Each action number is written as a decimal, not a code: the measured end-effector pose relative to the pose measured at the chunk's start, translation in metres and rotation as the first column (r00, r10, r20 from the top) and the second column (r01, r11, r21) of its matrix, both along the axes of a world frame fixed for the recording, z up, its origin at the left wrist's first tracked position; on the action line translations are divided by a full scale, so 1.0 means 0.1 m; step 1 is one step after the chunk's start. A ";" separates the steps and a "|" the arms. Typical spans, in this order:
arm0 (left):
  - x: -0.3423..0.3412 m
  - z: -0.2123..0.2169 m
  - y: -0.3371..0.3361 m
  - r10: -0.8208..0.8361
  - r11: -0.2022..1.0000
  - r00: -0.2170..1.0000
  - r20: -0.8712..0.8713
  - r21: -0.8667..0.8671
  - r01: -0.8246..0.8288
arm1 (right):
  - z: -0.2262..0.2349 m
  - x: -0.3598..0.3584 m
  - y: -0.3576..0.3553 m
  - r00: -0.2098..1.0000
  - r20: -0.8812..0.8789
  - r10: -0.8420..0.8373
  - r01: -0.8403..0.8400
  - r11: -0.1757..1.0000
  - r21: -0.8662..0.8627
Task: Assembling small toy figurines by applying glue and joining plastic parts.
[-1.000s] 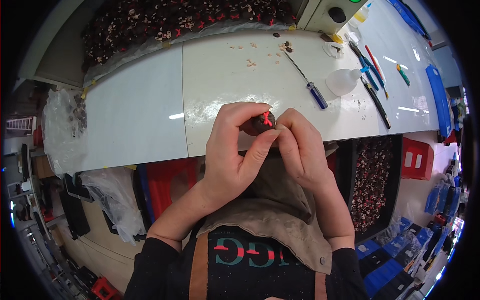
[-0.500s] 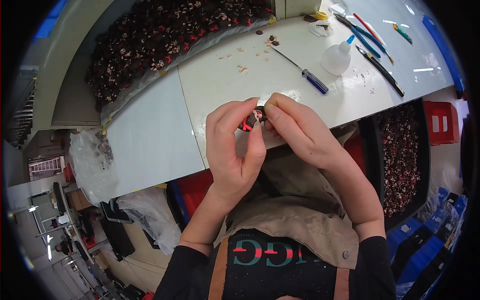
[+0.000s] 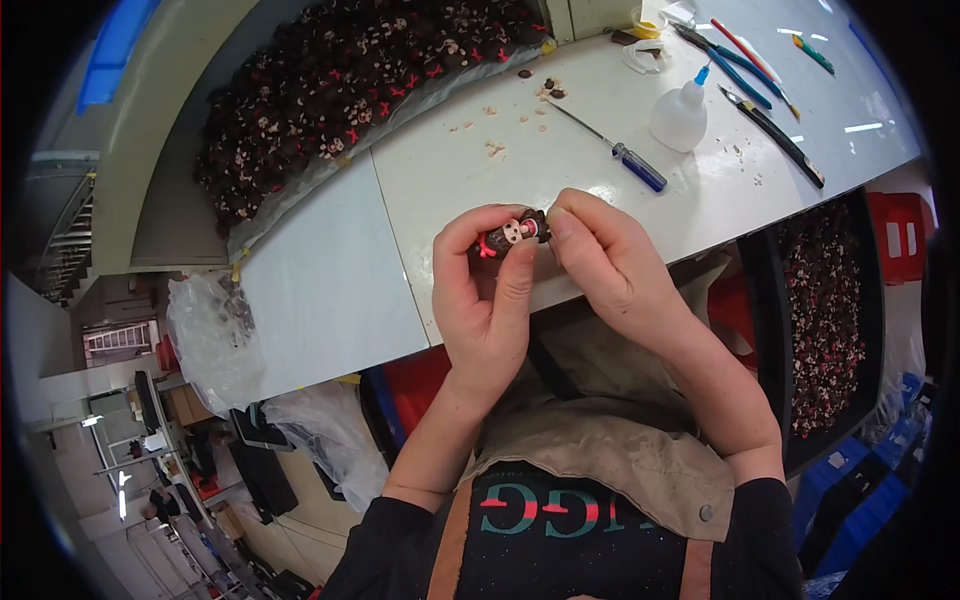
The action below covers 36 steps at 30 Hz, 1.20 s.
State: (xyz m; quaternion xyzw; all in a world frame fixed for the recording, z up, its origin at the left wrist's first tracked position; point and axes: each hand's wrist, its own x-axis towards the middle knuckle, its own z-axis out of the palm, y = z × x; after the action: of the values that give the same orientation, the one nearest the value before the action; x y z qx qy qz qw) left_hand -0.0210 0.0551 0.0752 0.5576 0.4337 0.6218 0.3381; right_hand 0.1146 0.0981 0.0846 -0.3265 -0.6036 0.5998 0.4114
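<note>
A small doll figurine [image 3: 513, 233] with dark brown hair, a pale face and a red bow lies in the fingers of my left hand [image 3: 478, 300], over the near edge of the white worktable [image 3: 400, 290]. Thumb and fingertips of that hand close round it, and its face is turned up. Against the figurine's right end, my right hand [image 3: 618, 262] is closed in a pinch. What sits between those fingertips is hidden.
Many similar figurines fill a plastic-lined heap [image 3: 330, 110] at the far left and a black bin [image 3: 825, 320] at right. Beyond my hands lie a screwdriver [image 3: 638, 167], a squeeze bottle [image 3: 680, 118], pliers [image 3: 735, 70], a black-handled knife [image 3: 775, 137] and pale scraps [image 3: 495, 149].
The figurine has turned in my left hand, so its face and body show more. My right fingertips have shifted slightly toward its end. The whole view has moved a little.
</note>
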 end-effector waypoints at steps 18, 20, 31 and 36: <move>0.23 0.08 0.09 0.196 0.981 0.931 -0.307 0.074 -0.182 | -0.04 0.05 0.04 0.989 -0.114 -0.099 0.102 0.994 0.025; 0.23 0.10 0.08 0.196 0.981 0.910 -0.365 0.082 -0.178 | -0.05 0.05 0.04 0.987 -0.121 -0.109 0.113 0.993 0.028; 0.37 0.00 0.25 0.043 0.998 0.998 0.047 -0.039 -0.041 | -0.08 0.09 0.05 0.974 -0.182 -0.138 0.130 0.990 -0.057; 0.48 0.03 0.25 -0.032 0.986 0.932 0.362 -0.142 0.089 | -0.10 0.13 0.05 0.950 -0.271 -0.157 0.131 0.985 -0.111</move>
State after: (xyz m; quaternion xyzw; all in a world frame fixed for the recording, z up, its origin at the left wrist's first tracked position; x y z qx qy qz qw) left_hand 0.0266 0.0800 0.0786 0.4199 0.3946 0.6665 0.4729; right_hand 0.1277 0.1031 0.0747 -0.3006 -0.4862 0.6350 0.5196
